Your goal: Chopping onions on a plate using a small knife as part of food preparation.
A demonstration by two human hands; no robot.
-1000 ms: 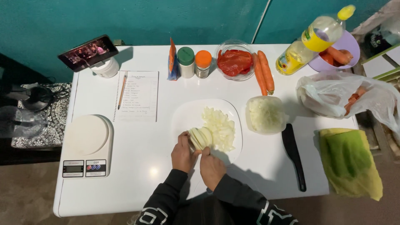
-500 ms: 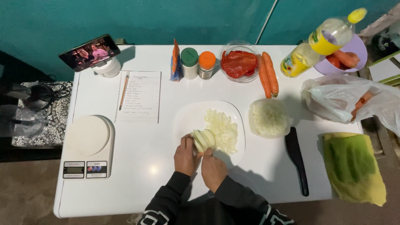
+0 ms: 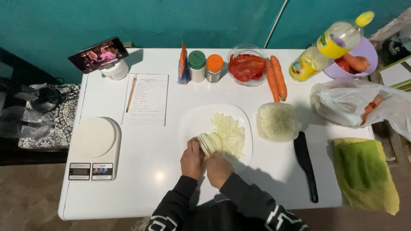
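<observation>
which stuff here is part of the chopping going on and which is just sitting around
In use: left hand, right hand, sliced onion, chopped onion pile, white board.

Lying about: kitchen scale, notepad, carrots, black knife.

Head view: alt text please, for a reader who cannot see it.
Both hands, left hand and right hand, hold a sliced onion on a white cutting board beside a chopped pile. A kitchen scale sits left, a black knife right.

Both hands sit closer together than a second ago: the right hand (image 3: 219, 169) now meets the left hand (image 3: 192, 159) at the sliced onion half (image 3: 209, 143) on the white cutting board (image 3: 192, 122).
</observation>
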